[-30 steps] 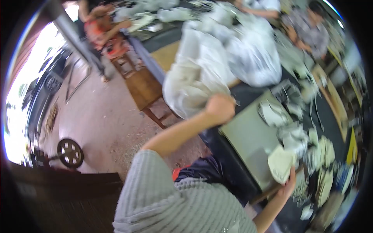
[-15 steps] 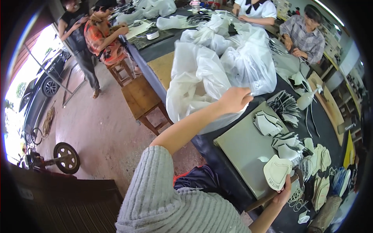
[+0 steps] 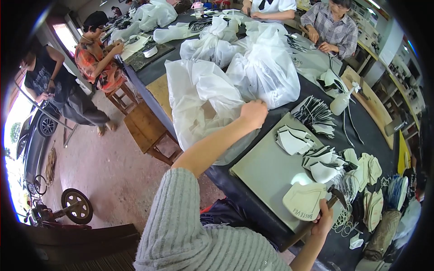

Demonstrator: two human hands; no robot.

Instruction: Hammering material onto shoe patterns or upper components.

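A long dark worktable (image 3: 253, 189) runs through a busy workshop with a bare concrete floor (image 3: 113, 171); other people sit along its far sides; wooden stools (image 3: 147, 131) stand beside it. The left hand (image 3: 254, 113) clenches a large white plastic bag (image 3: 203, 99) at the table's near edge — more bags (image 3: 266, 67) crowd behind it; the right hand (image 3: 323, 219) grasps a hammer (image 3: 337, 196) beside a pale shoe piece (image 3: 304, 201) on a grey mat (image 3: 266, 167); cut pieces (image 3: 316, 117) lie stacked around.

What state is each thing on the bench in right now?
Left hand: closed, gripping the near bag.
Near bag: open-topped, slumped.
Far bag: bunched shut.
Right hand: holding hammer and a pale flat piece.
Hammer: head resting on the bench.
Spray bottle: upright.
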